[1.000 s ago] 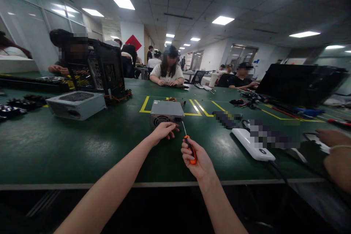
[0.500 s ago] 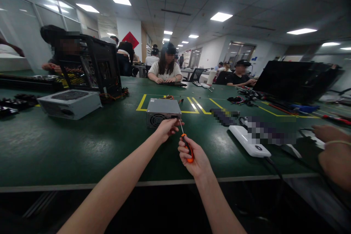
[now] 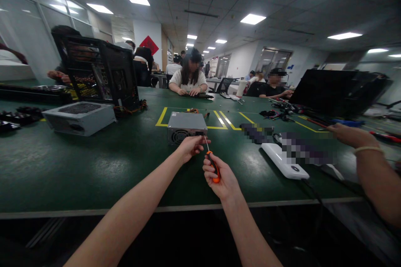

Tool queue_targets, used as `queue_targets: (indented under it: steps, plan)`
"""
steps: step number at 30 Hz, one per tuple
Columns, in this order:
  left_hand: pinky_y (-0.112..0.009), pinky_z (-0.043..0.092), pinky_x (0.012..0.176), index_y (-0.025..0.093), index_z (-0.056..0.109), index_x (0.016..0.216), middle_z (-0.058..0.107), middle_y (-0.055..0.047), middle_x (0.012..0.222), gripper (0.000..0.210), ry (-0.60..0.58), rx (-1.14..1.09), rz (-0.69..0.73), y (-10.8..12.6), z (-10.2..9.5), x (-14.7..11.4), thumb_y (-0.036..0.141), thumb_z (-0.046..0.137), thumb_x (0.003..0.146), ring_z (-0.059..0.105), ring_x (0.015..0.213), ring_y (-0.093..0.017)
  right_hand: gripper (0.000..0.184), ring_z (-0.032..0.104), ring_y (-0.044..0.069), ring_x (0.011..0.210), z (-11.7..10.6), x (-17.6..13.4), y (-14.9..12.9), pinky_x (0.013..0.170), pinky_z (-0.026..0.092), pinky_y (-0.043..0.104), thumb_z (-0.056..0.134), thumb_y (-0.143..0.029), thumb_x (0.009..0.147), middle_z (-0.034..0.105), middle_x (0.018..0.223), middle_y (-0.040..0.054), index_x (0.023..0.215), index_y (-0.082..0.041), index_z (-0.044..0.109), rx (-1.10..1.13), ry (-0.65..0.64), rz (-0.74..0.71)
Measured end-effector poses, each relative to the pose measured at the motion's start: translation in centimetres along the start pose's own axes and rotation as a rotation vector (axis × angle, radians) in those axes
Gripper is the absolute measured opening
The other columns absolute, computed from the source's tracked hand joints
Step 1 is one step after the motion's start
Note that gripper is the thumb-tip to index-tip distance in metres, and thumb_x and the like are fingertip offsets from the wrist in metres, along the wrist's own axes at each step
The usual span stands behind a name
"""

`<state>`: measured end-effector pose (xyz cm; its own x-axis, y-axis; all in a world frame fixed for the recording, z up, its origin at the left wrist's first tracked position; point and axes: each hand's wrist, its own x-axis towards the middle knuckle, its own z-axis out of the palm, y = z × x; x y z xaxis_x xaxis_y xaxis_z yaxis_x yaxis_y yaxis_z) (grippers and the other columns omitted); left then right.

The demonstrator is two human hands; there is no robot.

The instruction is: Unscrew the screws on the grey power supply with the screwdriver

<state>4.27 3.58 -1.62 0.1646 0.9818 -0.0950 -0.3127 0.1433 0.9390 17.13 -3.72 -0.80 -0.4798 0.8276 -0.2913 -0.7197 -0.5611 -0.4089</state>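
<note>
A grey metal computer power supply (image 3: 187, 122) sits on the green table in front of me, its fan grille facing my side. My left hand (image 3: 190, 148) is at its front right corner, fingers curled and thumb and forefinger pinched near the screwdriver's tip. What they pinch, if anything, is too small to make out. An orange and black screwdriver (image 3: 214, 167) is wrapped in the fingers of my right hand (image 3: 223, 177). Its thin shaft slants up and away, the tip meeting the power supply's right front edge beside my left fingertips.
Left stand another power supply (image 3: 79, 119) and an open black computer case (image 3: 103, 73). A white power bank-like box (image 3: 285, 160) lies to the right, near a neighbour's arm (image 3: 372, 162). A black panel (image 3: 332, 91) rises behind. Across the table a person (image 3: 189, 77) works.
Both my hands and the screwdriver stay nearly in place; the handle has shifted up slightly. The neighbour's hand at right has reached farther forward. The black case at left has tipped leftward.
</note>
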Motion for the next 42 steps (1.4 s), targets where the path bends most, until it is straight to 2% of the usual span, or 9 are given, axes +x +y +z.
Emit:
queue_targets:
  steps: [3,6,9,12,16,22,28,34,42]
  plan:
    - [-0.016,0.027,0.038,0.012,0.059,0.097,0.064,-0.011,0.097,0.023,0.016,0.181,0.055,-0.1,-0.2,-0.5,0.026,0.045,0.085,0.047,0.046,-0.004,0.01,0.037,0.001,0.038,0.1,0.2,-0.1,0.028,0.026,0.007,0.04,-0.018,0.087,0.044,0.058,-0.0039,0.081,-0.014,0.047,-0.006,0.005,0.0]
    - [-0.021,0.038,0.048,0.014,0.058,0.098,0.065,-0.007,0.087,0.023,0.148,0.543,0.313,0.4,-0.7,-1.5,0.024,0.044,0.084,0.052,0.052,-0.008,0.014,0.037,0.002,0.039,0.2,0.2,-0.2,0.028,0.027,0.008,0.039,-0.022,0.087,0.045,0.059,-0.0027,0.08,-0.014,0.048,-0.03,0.004,-0.02]
    - [-0.03,0.042,0.081,0.017,0.059,0.1,0.062,-0.007,0.096,0.023,0.427,0.931,0.733,1.6,-1.6,-2.6,0.023,0.043,0.085,0.057,0.087,-0.017,0.019,0.04,0.004,0.042,0.3,0.1,-0.2,0.029,0.029,0.009,0.034,-0.021,0.087,0.047,0.06,-0.0001,0.083,-0.011,0.05,-0.064,0.015,-0.034]
    - [-0.035,0.026,0.101,0.019,0.053,0.114,0.054,-0.007,0.12,0.031,0.544,1.195,0.92,2.6,-2.7,-2.9,0.022,0.041,0.085,0.043,0.114,-0.02,0.019,0.044,0.005,0.045,0.4,0.0,-0.3,0.032,0.035,0.01,0.034,-0.016,0.086,0.049,0.063,0.0021,0.088,-0.009,0.052,-0.095,0.034,-0.019]
    - [-0.037,0.023,0.101,0.019,0.053,0.116,0.053,-0.007,0.122,0.032,0.494,1.409,0.863,2.6,-3.7,-2.5,0.025,0.042,0.086,0.043,0.114,-0.022,0.011,0.049,0.004,0.05,0.4,0.2,-0.3,0.039,0.041,0.01,0.042,-0.014,0.085,0.053,0.068,0.0032,0.082,-0.011,0.051,-0.157,0.083,-0.049]
    - [-0.038,0.029,0.094,0.021,0.054,0.112,0.056,-0.006,0.119,0.028,0.535,1.526,0.823,2.4,-3.6,-2.6,0.028,0.043,0.087,0.045,0.11,-0.024,0.008,0.041,0.002,0.043,0.5,0.8,0.1,0.034,0.031,0.01,0.046,-0.013,0.08,0.057,0.067,0.0042,0.074,-0.012,0.05,-0.366,0.15,-0.211]
    - [-0.037,0.033,0.089,0.023,0.055,0.106,0.058,-0.003,0.113,0.023,0.609,1.575,0.842,2.5,-3.9,-2.9,0.029,0.045,0.087,0.048,0.105,-0.022,0.012,0.05,0.008,0.056,-0.3,-0.4,-0.7,0.048,0.042,0.02,0.059,-0.013,0.068,0.059,0.077,0.0019,0.08,-0.014,0.057,-0.685,0.203,-0.466]
    - [-0.037,0.034,0.087,0.024,0.056,0.104,0.059,-0.002,0.11,0.021,0.604,1.571,0.862,2.6,-4.7,-3.0,0.03,0.048,0.085,0.049,0.103,-0.021,0.022,0.055,0.019,0.082,0.9,-1.8,-0.3,0.07,0.046,0.033,0.052,-0.024,0.078,0.054,0.096,0.0073,0.098,-0.018,0.06,-1.751,0.409,-1.184]
    - [-0.037,0.033,0.09,0.023,0.055,0.105,0.058,-0.003,0.113,0.022,0.622,1.556,0.886,2.1,-4.6,-2.8,0.029,0.047,0.085,0.048,0.105,-0.022,0.018,0.054,0.014,0.059,2.6,-2.0,1.2,0.042,0.03,0.024,0.037,-0.022,0.087,0.055,0.09,0.0074,0.1,-0.015,0.049,-2.251,0.542,-1.354]
